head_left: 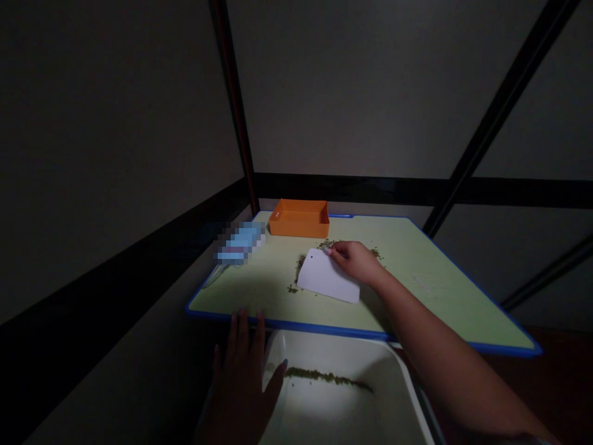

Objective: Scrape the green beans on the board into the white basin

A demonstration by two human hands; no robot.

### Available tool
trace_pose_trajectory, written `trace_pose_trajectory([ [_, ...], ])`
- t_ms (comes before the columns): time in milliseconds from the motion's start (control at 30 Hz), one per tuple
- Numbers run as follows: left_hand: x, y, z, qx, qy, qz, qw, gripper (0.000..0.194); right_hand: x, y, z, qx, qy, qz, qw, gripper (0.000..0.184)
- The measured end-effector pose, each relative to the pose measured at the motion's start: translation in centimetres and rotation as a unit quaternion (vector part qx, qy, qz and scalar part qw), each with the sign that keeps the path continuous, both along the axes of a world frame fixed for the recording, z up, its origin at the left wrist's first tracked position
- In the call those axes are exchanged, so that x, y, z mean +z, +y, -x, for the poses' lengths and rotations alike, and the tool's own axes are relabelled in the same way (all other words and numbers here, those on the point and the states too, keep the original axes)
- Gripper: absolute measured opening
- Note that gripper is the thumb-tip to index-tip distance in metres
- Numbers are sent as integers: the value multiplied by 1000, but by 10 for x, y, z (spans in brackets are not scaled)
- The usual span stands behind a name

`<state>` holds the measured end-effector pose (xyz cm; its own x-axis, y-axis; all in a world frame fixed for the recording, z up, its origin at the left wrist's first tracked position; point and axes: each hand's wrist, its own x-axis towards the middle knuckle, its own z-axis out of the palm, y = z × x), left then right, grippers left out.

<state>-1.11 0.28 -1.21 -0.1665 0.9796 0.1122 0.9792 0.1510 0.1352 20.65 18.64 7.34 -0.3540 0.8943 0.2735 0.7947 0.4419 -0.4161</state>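
My right hand (354, 261) pinches the upper edge of a white flat card (330, 278) with a small hole near one corner. The card is tilted over the pale green tabletop (426, 272). Around it lie scattered small greenish-brown bits (293, 288), too small to name. My left hand (245, 358) is in shadow, its fingers stretched toward the table's blue front edge and its thumb by the rim of a white bin (403, 364). Inside that bin, below the table edge, runs a line of similar green-brown bits (324, 376).
An orange open box (300, 227) stands at the back of the table. On the left side lies a blurred-out light-blue item (241, 243) with a pale cord (213, 276). Dark-banded walls enclose the table at the back and left.
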Motion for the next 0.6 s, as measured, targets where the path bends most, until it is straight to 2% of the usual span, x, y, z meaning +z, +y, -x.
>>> trace_pose_trajectory([
  [267,-4,2,2,6,8,-2,1000,65,-3,2,4,12,31,15,999,35],
  [600,-4,1,3,-1,-1,-6,1000,66,-2,3,2,-9,23,31,999,34],
])
